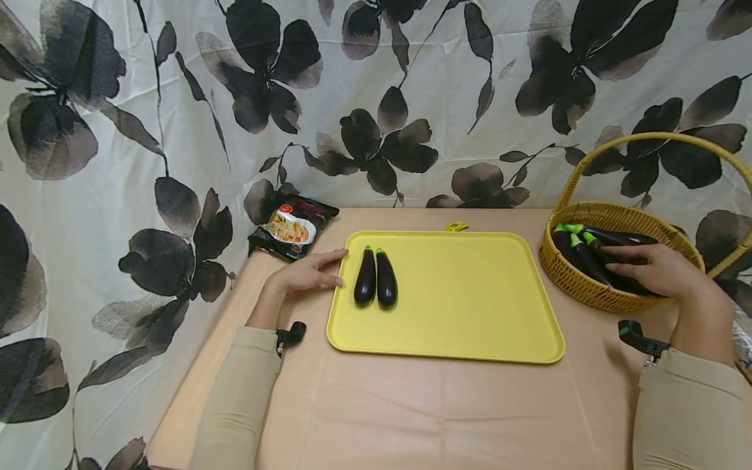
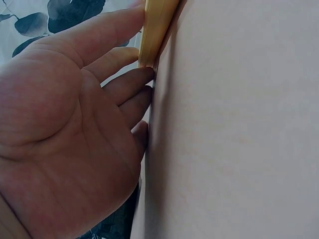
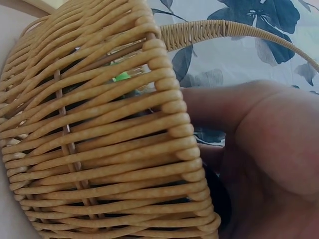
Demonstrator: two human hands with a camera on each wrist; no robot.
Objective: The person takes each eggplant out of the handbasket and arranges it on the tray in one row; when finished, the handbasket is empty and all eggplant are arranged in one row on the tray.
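Note:
At the left edge of a yellow tray (image 1: 458,294), my left hand (image 1: 305,271) rests with its thumb and fingers fairly straight. In the left wrist view, the thumb of that hand (image 2: 70,119) touches the tray's rim (image 2: 155,30). Two dark purple eggplants, a left one (image 1: 365,277) and a right one (image 1: 386,279), lie side by side on the tray, green stems pointing away. My right hand (image 1: 664,267) reaches into a wicker basket (image 1: 599,299), over several eggplants (image 1: 587,258). The basket wall (image 3: 109,134) hides its fingertips in the right wrist view; I cannot tell whether they grip one.
A black packet of instant noodles (image 1: 294,225) lies beyond my left hand. A small yellow item (image 1: 456,226) sits behind the tray. The basket's tall handle (image 1: 664,136) arches above it. A floral curtain (image 1: 376,98) hangs along the table's back and left sides.

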